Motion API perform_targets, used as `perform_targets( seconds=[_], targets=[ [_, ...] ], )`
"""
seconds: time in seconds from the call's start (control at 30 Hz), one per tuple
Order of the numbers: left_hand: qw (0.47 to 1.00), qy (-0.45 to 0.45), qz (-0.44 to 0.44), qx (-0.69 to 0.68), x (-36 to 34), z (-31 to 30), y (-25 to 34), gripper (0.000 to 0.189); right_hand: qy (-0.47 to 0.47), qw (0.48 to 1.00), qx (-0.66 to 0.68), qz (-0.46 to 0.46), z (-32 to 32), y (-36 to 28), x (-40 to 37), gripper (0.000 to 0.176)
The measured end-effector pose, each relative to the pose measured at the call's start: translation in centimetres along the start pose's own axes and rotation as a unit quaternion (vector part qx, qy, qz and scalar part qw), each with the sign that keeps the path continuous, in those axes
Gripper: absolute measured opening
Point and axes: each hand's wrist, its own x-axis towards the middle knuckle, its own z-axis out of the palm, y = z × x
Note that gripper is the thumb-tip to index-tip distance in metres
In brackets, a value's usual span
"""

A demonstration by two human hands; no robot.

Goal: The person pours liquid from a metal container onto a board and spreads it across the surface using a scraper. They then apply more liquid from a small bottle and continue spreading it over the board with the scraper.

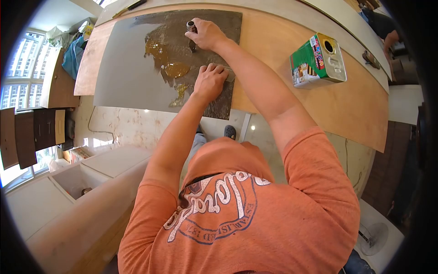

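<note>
A grey sheet [123, 68] lies on a wooden board, with wet amber glue [175, 70] pooled and smeared over its middle. My right hand [209, 35] is closed around a small dark cylindrical object [191, 26] with a shiny rim, above the sheet's far right part. Nearer to me, my left hand [211, 83] rests low over the sheet, fingers curled on a flat scraper [230, 75] that is mostly hidden by the hand. Dark ridged streaks run across the sheet's near right corner. A green-and-white tin can [318, 60] stands to the right of my forearm.
The wooden board [360, 109] extends right under the can. A brush [130, 7] lies at the far left edge. Another person's arm [391, 40] shows at far right. White cabinet boxes [114, 162] stand at lower left, and a fan [374, 238] at lower right.
</note>
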Motion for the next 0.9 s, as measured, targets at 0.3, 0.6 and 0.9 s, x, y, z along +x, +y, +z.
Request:
perform_targets(
  seconds=[0.3,0.6,0.9],
  targets=[
    [0.961,-0.233,0.142,0.036,1.0,-2.2,-1.0,0.032,-0.007,1.0,0.013,0.005,-0.2,0.0,0.2,0.033],
    [0.975,-0.176,0.133,-0.011,-2.3,-4.7,-2.1,0.029,0.002,1.0,0.007,0.004,0.0,0.1,0.2,0.034],
    [0.957,-0.224,0.183,0.008,-7.4,-6.2,-1.9,0.031,0.001,1.0,0.01,0.0,-0.1,0.1,0.0,0.035]
  ],
)
